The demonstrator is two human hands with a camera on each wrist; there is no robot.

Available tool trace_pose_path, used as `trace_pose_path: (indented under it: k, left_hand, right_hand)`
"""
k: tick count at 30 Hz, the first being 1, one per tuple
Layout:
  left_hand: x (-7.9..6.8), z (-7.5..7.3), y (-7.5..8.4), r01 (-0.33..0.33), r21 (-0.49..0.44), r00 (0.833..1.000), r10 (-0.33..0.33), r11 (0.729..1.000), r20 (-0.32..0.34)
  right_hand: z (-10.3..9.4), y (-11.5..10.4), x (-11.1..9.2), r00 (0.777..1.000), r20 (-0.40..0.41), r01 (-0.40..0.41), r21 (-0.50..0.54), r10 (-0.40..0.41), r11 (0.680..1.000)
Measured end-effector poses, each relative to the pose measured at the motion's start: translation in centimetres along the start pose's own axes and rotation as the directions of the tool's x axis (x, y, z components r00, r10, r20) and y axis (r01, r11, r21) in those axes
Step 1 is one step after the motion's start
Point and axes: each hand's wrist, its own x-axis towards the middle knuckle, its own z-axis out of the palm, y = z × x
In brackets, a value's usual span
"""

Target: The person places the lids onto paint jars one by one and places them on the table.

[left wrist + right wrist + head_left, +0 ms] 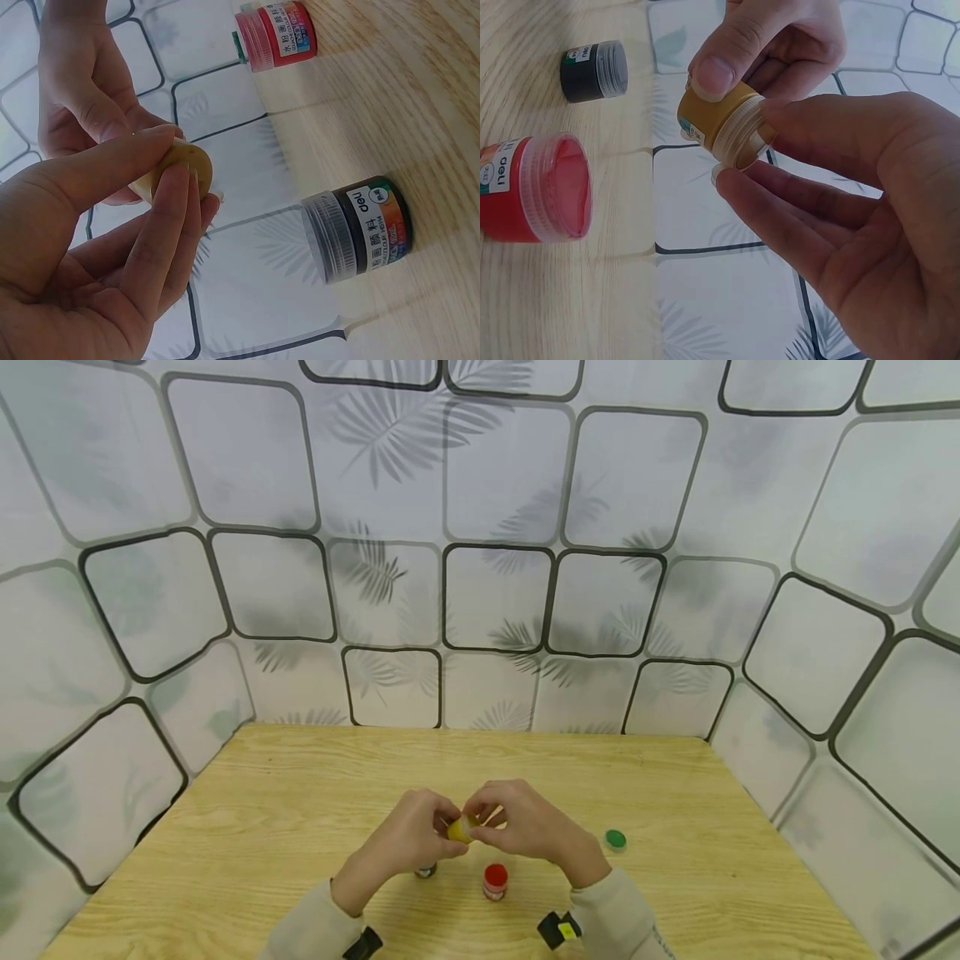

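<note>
A yellow paint jar (716, 120) with a clear ribbed lid is held up above the table between both hands. My left hand (420, 828) grips the jar's body, thumb and fingers around its base. On the lid end, my right hand (521, 821) pinches the clear lid (739, 131) between thumb and fingers. Below the hands stands a red paint jar (495, 882) with a clear lid. A black paint jar (367, 227) is upright beside it, mostly hidden by the left hand in the head view.
Right of the right hand lies a green-topped jar or lid (615, 839); its height is hard to tell. All stand on a light wood-grain table (337, 768). Patterned cloth walls (495, 602) enclose its back and sides.
</note>
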Motion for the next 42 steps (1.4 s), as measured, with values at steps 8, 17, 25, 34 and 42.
trace_pose_path:
  k: [8, 17, 25, 34, 42]
  left_hand:
    - [-0.01, -0.06, 0.11, 0.003, 0.009, 1.0, -0.003, 1.0, -0.002]
    - [-0.07, -0.05, 0.08, 0.009, 0.018, 1.0, -0.009, 1.0, 0.004]
    - [-0.02, -0.13, 0.01, 0.009, 0.009, 1.0, -0.009, 1.0, 0.009]
    - [0.05, -0.17, 0.0, 0.008, -0.008, 1.0, -0.008, 1.0, 0.009]
    - [0.05, -0.02, -0.11, 0.001, -0.005, 1.0, -0.001, 1.0, 0.005]
  right_hand:
    - [0.06, 0.1, 0.1, 1.0, 0.002, -0.017, -0.039, 0.018, 0.999]
    - [0.07, 0.0, 0.12, 0.999, 0.008, -0.049, -0.041, 0.049, 0.998]
    - [-0.12, 0.02, -0.11, 0.999, -0.015, -0.036, -0.078, 0.035, 0.996]
    - [-0.1, 0.24, 0.03, 1.0, 0.017, 0.013, -0.007, -0.012, 1.0]
    - [-0.08, 0.21, 0.03, 1.0, 0.021, 0.007, 0.03, -0.008, 1.0]
